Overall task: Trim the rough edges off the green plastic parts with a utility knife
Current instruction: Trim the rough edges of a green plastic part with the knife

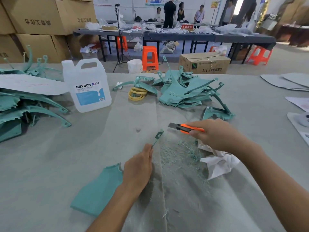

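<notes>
Part (98,190) lies low over the table (83,139), its thin arm pinched in the left hand (137,171). The right hand (215,134) grips the knife (184,127), blade out, near the arm's tip but apart. A slip down that thin arm could carry the blade into the left hand.

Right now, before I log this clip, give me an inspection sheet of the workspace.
Surface: grey table, green shavings strewn near the right hand.
Job's things: green part in work; utility knife, blade out, clear of it; centre pile and left pile of green parts.
Clutter: white jug, yellow rings, crumpled paper.
Hands: left hand grips the green part's thin arm; right hand grips the utility knife.
Cables: nothing seen on the table.
Surroundings: cardboard boxes, orange stool, people at far tables.
</notes>
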`<state>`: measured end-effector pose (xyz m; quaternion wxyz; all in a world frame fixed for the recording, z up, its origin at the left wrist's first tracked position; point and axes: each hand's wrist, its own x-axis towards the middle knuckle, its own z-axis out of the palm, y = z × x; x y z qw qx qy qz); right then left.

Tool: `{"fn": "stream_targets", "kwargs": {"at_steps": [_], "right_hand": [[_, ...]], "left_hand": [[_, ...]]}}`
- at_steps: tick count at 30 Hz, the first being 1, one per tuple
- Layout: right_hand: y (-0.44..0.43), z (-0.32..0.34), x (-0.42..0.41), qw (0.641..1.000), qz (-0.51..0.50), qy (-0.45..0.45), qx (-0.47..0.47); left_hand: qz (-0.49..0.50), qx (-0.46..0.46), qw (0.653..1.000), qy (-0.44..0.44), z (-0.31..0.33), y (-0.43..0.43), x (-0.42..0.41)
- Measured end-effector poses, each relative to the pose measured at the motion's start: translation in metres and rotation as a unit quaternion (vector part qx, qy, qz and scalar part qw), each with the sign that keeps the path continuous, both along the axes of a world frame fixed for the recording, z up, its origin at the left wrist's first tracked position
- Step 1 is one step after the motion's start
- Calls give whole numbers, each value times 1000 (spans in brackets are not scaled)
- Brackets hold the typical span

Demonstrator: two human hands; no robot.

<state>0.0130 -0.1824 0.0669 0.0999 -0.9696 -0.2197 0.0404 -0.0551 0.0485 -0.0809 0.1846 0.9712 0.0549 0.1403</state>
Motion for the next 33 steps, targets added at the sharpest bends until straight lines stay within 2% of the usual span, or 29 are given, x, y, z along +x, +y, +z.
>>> {"fn": "stream_targets", "kwargs": {"at_steps": [4, 7, 9, 11, 13, 15, 18, 21, 25, 27, 31, 33], "right_hand": [[-1, -6, -6, 989, 23, 35, 145], [3, -6, -11, 979, 38, 68, 191], [5, -3, -15, 979, 46, 78, 183], [5, 0, -13, 987, 42, 67, 137], [3, 3, -7, 998, 24, 16, 61], [-3, 6, -3, 999, 20, -19, 36], [-5, 8, -3, 996, 82, -20, 37], [-5, 12, 1, 994, 86, -57, -36], [-7, 14, 3, 993, 112, -46, 10], [-3, 15, 1, 992, 126, -28, 11], [0, 18, 5, 991, 126, -54, -1], [1, 18, 5, 989, 143, -26, 17]], "left_hand": [[6, 3, 1000, -7, -2, 0, 2], [-3, -18, 1000, -16, -2, 1, 1], [-8, -19, 1000, -24, -2, 1, 2], [-5, -13, 999, -31, -4, 1, 2], [1, -1, 999, -39, -4, 1, 2], [-2, 1, 999, -40, -4, 1, 2], [-10, -20, 999, -44, -3, 1, 2], [-4, -10, 999, -53, -4, 1, 1], [-12, -26, 999, -44, -3, 2, 1], [-16, -33, 999, -40, -3, 3, 2], [-21, -27, 999, -38, -1, 2, 0], [-21, -26, 999, -32, -1, 2, 0]]}}
